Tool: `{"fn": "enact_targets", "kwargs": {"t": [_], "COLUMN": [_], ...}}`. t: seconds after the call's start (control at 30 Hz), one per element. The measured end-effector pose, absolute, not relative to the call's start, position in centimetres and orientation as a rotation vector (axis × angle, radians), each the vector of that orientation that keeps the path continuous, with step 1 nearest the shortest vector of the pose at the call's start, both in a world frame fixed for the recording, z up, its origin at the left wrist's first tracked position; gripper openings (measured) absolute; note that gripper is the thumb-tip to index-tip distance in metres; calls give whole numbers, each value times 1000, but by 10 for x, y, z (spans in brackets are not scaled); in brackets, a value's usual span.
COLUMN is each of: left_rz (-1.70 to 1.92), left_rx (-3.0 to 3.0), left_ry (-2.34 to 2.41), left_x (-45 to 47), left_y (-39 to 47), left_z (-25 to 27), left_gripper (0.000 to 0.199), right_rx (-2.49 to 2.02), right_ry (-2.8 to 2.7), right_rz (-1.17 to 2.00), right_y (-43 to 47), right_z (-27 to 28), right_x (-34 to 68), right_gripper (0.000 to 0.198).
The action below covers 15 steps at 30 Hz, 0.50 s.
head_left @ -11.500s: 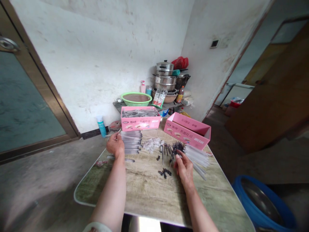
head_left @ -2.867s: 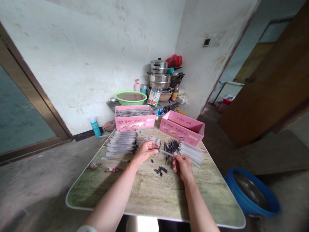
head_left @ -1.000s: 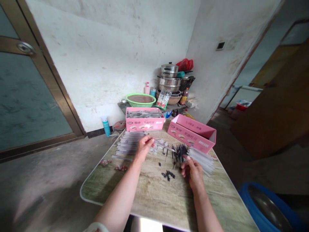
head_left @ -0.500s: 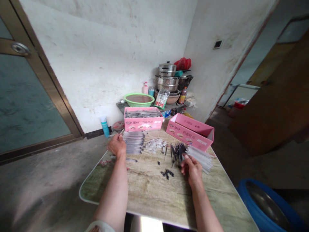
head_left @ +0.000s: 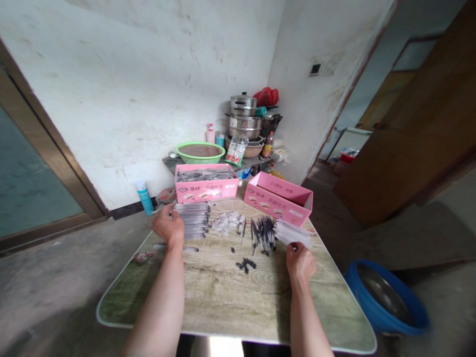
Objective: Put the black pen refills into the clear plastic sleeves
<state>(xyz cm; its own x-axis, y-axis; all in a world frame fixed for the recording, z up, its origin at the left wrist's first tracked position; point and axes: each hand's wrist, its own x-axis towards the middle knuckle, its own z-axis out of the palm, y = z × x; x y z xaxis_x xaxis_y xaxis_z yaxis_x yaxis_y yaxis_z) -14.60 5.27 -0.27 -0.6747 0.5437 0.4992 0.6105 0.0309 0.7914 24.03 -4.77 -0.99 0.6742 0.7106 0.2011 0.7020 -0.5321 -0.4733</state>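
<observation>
My left hand (head_left: 169, 226) is closed at the left end of a row of clear pen barrels with dark tips (head_left: 193, 220); what its fingers hold is unclear. A single pen (head_left: 190, 249) lies just below that row. On the right, my right hand (head_left: 302, 263) has its fingers curled together at the near edge of a bundle of whitish, see-through tubes (head_left: 292, 232), their grip hidden. Left of that bundle lie dark-ended pen refills (head_left: 265, 235). Small white pieces (head_left: 226, 222) are heaped mid-table, with black caps (head_left: 246, 265) scattered nearer me.
One pink box (head_left: 206, 191) full of pens and another pink box (head_left: 278, 201) stand along the back of the wood-patterned table (head_left: 230, 307). Behind are a green basin (head_left: 200, 153) and stacked steel pots (head_left: 243, 116). A blue tub (head_left: 386, 297) sits on the floor at right.
My right hand has drawn back from the dark refills to the near edge of the whitish tubes, its fingers now more curled. My left hand stays by the pen row. The view has turned slightly right.
</observation>
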Motion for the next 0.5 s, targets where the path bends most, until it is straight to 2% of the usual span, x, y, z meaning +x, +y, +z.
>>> {"fn": "enact_targets", "kwargs": {"t": [0.2, 0.5], "left_rz": [-1781, -1901], "left_rx": [-1421, -2088], "left_ry": [-2021, -1808], "left_x": [-110, -71], "left_y": [45, 32], "left_z": [8, 15], "left_gripper": [28, 23], "right_rx": [-2556, -2571], "right_ry": [-1301, -1428], "right_rz": [-37, -12], "right_y": [-47, -46], "right_z": [-9, -8], "right_x": [230, 229], "right_gripper": [25, 23]}}
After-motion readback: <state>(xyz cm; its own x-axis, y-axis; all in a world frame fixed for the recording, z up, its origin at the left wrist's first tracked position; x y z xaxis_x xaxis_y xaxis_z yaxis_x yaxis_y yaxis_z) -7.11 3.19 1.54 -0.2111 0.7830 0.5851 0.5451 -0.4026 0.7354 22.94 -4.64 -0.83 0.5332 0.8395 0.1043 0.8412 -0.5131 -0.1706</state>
